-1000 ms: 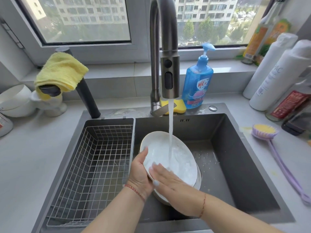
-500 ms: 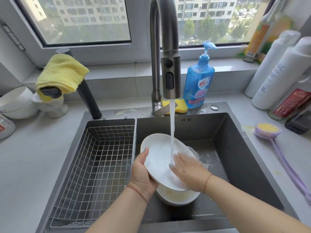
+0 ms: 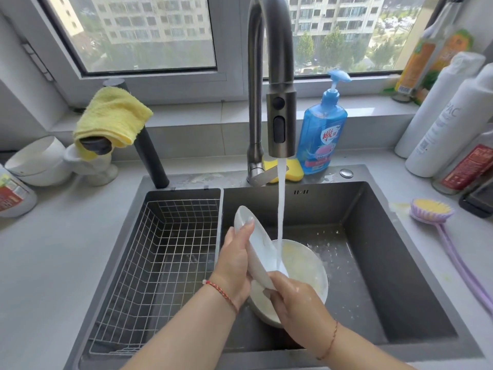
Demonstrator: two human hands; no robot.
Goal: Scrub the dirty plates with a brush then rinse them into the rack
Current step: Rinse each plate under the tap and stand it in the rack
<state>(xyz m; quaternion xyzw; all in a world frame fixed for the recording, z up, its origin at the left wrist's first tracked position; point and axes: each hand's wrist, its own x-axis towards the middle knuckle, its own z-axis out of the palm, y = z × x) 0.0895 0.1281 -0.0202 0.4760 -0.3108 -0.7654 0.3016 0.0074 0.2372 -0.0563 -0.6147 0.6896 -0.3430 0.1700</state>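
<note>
A white plate [image 3: 260,249] stands tilted almost on edge over the sink, just left of the running water stream [image 3: 280,209]. My left hand [image 3: 234,260] grips its left rim, thumb on the upper face. My right hand [image 3: 296,303] holds its lower edge with curled fingers. Beneath lies another white plate [image 3: 306,265] with yellowish residue, and the water lands in it. The wire rack [image 3: 160,260] fills the left part of the sink and holds nothing. A purple brush with yellow bristles [image 3: 432,209] lies on the counter at right.
The dark faucet [image 3: 277,84] arches over the sink [image 3: 373,263]. A blue soap bottle [image 3: 321,134] and yellow sponge [image 3: 293,170] stand behind it. A yellow cloth [image 3: 112,118] hangs at left, near white bowls [image 3: 37,161]. Several bottles [image 3: 448,116] crowd the right counter.
The plate has been turned from facing up under the stream to nearly on edge. My right hand moved from rubbing its face down to its lower edge. The plate underneath is uncovered.
</note>
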